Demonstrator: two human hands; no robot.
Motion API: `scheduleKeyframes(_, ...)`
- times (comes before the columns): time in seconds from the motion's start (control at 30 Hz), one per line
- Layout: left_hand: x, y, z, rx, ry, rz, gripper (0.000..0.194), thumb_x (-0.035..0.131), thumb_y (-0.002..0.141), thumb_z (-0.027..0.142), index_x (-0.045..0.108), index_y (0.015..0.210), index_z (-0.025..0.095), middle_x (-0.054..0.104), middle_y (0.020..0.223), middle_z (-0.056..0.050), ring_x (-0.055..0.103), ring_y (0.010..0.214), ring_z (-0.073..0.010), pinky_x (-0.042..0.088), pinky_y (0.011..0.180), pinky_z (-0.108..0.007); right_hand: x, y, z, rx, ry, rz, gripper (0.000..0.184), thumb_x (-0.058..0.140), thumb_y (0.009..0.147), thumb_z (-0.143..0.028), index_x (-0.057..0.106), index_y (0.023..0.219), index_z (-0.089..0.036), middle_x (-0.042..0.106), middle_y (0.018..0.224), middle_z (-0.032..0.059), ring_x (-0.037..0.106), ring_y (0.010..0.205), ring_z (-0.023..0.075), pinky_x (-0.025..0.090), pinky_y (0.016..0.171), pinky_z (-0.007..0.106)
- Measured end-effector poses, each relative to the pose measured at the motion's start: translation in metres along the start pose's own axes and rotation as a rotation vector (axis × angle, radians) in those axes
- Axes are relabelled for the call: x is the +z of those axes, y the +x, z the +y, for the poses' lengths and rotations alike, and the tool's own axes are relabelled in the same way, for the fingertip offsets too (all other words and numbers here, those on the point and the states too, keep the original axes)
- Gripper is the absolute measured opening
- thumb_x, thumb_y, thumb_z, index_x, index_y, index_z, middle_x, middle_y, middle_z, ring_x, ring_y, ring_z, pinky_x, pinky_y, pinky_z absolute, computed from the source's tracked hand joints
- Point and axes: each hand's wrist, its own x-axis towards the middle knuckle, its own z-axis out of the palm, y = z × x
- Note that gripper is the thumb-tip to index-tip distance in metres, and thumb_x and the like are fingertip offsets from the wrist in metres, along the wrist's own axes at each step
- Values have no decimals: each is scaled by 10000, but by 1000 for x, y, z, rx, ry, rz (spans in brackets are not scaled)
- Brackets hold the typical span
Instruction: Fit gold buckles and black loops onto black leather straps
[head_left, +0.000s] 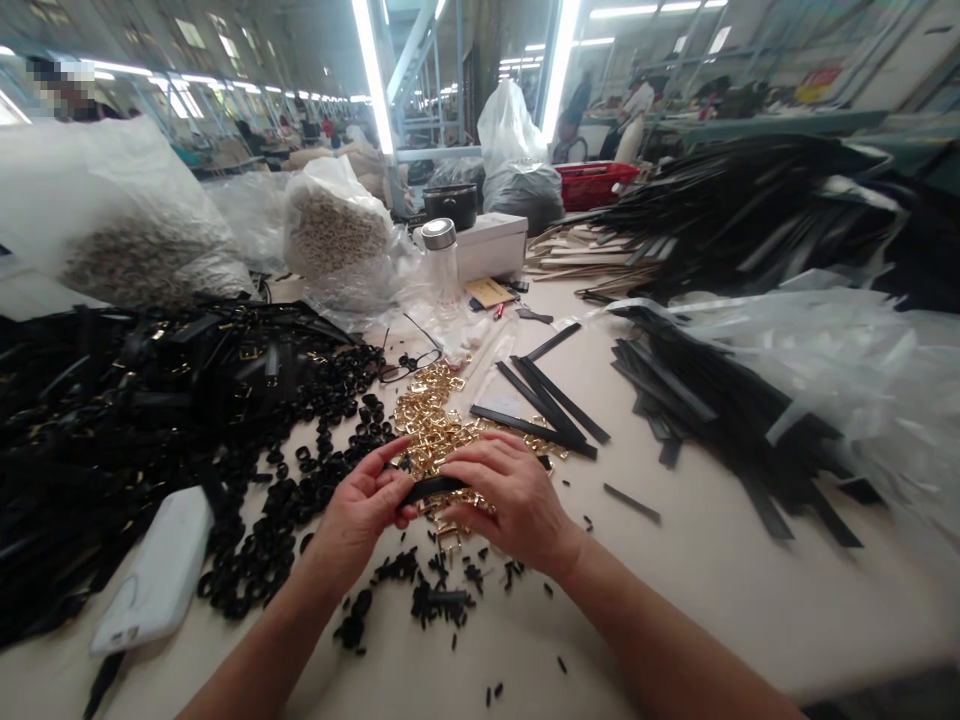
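A short black strap (436, 487) spans the gap between my hands, over the pile of gold buckles (429, 420). My left hand (365, 500) pinches its left end between thumb and fingers. At the other end, my right hand (508, 497) has its fingers curled over the strap, hiding that end. Small black loops (259, 530) are heaped left of my left hand. Little black scraps (439, 595) lie on the table below both hands. Several black strips (551, 400) rest just beyond my right hand.
A white power bank (159, 570) with a cable lies at left, beside a heap of buckled black straps (187, 390). Eyeglasses (409, 365) and a glass bottle (442, 265) stand farther back. Bags of hardware (337, 225) line the rear. More black strips (720, 420) lie at right.
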Motion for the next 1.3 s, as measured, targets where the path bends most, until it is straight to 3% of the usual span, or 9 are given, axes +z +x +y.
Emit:
scheduleKeyframes(0.1, 3, -3, -1, -13, 15, -15, 665, 798, 673, 324, 559, 1268, 147, 544, 619, 65, 548, 497, -77, 418, 472, -179, 10, -2, 3, 75, 61, -31, 258, 617, 892, -439, 670, 999, -210, 719, 874, 36, 650, 806, 169, 485, 827, 339)
scheduleKeyframes(0.17, 3, -3, -3, -17, 12, -22, 668, 794, 680, 323, 550, 1276, 144, 545, 624, 65, 545, 492, -74, 415, 473, -180, 14, -4, 3, 125, 99, -29, 247, 632, 882, -434, 689, 961, -206, 716, 837, 37, 644, 760, 161, 492, 733, 297)
scheduleKeyframes(0.4, 0, -1, -8, -85, -14, -51, 656, 789, 704, 342, 551, 1282, 143, 620, 705, 11, 583, 527, -87, 437, 489, -185, 19, -6, 2, 195, 156, -44, 189, 651, 872, -375, 704, 912, -198, 692, 774, 22, 626, 691, 138, 480, 650, 251)
scheduleKeyframes(0.63, -2, 1, -14, -93, -23, -79, 578, 777, 715, 328, 602, 1245, 177, 635, 681, 5, 573, 509, -91, 426, 477, -188, 20, -8, 2, 155, 95, -46, 158, 636, 874, -317, 672, 780, -196, 627, 658, -7, 568, 605, 119, 413, 575, 231)
scheduleKeyframes(0.8, -4, -3, -11, 55, 244, -155, 297, 751, 743, 328, 722, 995, 173, 696, 760, -34, 614, 643, -142, 501, 637, -262, 19, -7, 0, 118, 50, -28, 190, 584, 896, -282, 641, 738, -194, 602, 633, -11, 538, 582, 114, 375, 555, 231)
scheduleKeyframes(0.93, -2, -5, -7, 347, 599, -184, 134, 688, 806, 286, 730, 895, 194, 706, 873, -58, 638, 815, -200, 498, 767, -303, 17, -6, -1, 83, -18, -29, 212, 571, 900, -280, 622, 718, -184, 592, 629, -7, 526, 578, 114, 351, 554, 238)
scheduleKeyframes(1.03, -1, -6, -5, 499, 752, -201, 91, 632, 852, 253, 705, 877, 205, 685, 852, -47, 625, 807, -191, 480, 768, -294, 18, -7, -1, 85, -35, -39, 215, 573, 897, -274, 610, 706, -182, 584, 625, -7, 523, 580, 113, 343, 558, 239)
scheduleKeyframes(1.17, 1, -9, -6, 517, 753, -189, 74, 612, 862, 240, 674, 847, 201, 665, 827, -39, 609, 788, -183, 473, 748, -285, 20, -7, -2, 94, -19, -47, 175, 584, 884, -262, 619, 730, -187, 594, 638, -9, 527, 590, 116, 349, 561, 240)
scheduleKeyframes(1.3, 1, -9, -8, 429, 581, -149, 100, 616, 859, 271, 662, 830, 187, 654, 809, -38, 598, 773, -181, 487, 734, -290, 20, -6, -2, 109, 7, -40, 181, 584, 886, -261, 621, 724, -189, 590, 638, -10, 520, 584, 112, 357, 562, 237)
